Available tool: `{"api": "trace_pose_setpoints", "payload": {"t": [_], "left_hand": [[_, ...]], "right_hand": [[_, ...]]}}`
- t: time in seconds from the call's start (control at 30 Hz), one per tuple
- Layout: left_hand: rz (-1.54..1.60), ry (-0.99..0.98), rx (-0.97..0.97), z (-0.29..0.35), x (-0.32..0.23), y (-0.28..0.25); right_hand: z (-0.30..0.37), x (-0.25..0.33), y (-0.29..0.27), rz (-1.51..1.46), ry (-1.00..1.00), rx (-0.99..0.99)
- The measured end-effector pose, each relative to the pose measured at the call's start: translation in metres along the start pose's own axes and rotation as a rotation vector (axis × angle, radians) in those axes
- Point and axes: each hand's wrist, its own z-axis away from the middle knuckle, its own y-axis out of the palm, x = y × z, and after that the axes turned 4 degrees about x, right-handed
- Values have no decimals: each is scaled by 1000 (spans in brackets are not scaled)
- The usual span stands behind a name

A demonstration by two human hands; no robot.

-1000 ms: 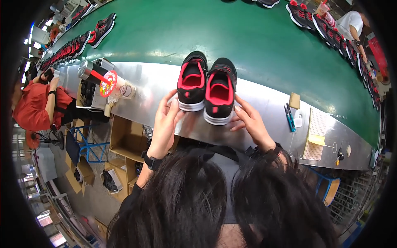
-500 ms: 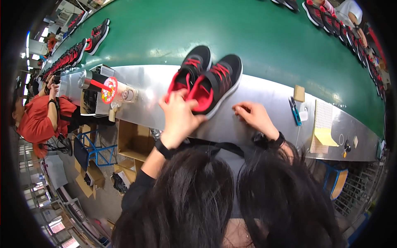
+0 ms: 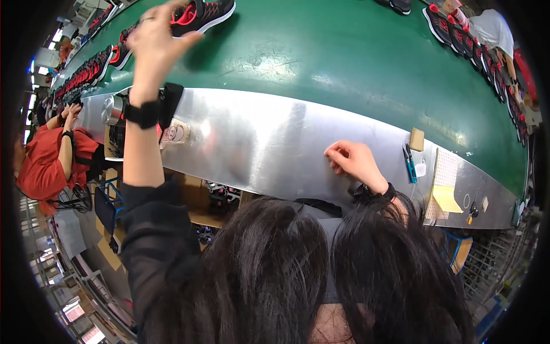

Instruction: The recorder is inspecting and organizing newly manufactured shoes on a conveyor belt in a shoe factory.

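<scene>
My left hand [image 3: 153,49] reaches to the far left over the green surface, its fingers spread and slightly blurred. Right beside it is a black sneaker [image 3: 213,14] with a red lining and white sole, cut off by the top edge. The hand hides part of the sneaker, and I cannot tell whether they touch; any second shoe of the pair is hidden. My right hand [image 3: 356,163] rests over the metal ledge [image 3: 275,137], fingers loosely curled in, with no object visible in them. Nearest to it on the right are teal-handled thread snips [image 3: 409,163].
Rows of similar sneakers stand at left [image 3: 89,71] and right [image 3: 478,51] on the green surface [image 3: 321,51]. A sponge block [image 3: 417,139], yellow notes [image 3: 447,198] and small scissors [image 3: 472,215] lie at right. A drink cup [image 3: 176,133] is by my left forearm. A person in red [image 3: 54,160] sits left.
The pair of sneakers has left the metal ledge; a sneaker is now at the far left on the green surface. My left hand has moved there too and opened. My right hand has barely moved.
</scene>
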Motion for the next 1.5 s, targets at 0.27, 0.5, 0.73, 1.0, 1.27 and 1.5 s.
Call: {"api": "trace_pose_setpoints", "payload": {"t": [0.27,0.5,0.73,1.0,1.27,1.5], "left_hand": [[1244,283,1449,165,-120,-12],[1511,32,1326,204,-148,4],[1545,-236,1121,200,-187,12],[1531,-307,1033,193,-197,18],[1471,-224,965,194,-176,29],[940,987,532,103,-166,-236]], "right_hand": [[20,33,-4,120,-174,844],[42,7,4,-115,-498,791],[55,-9,8,-239,-161,560],[73,-8,5,-225,-21,417],[66,12,-9,-27,-202,554],[62,-3,-7,115,-247,555]]}}
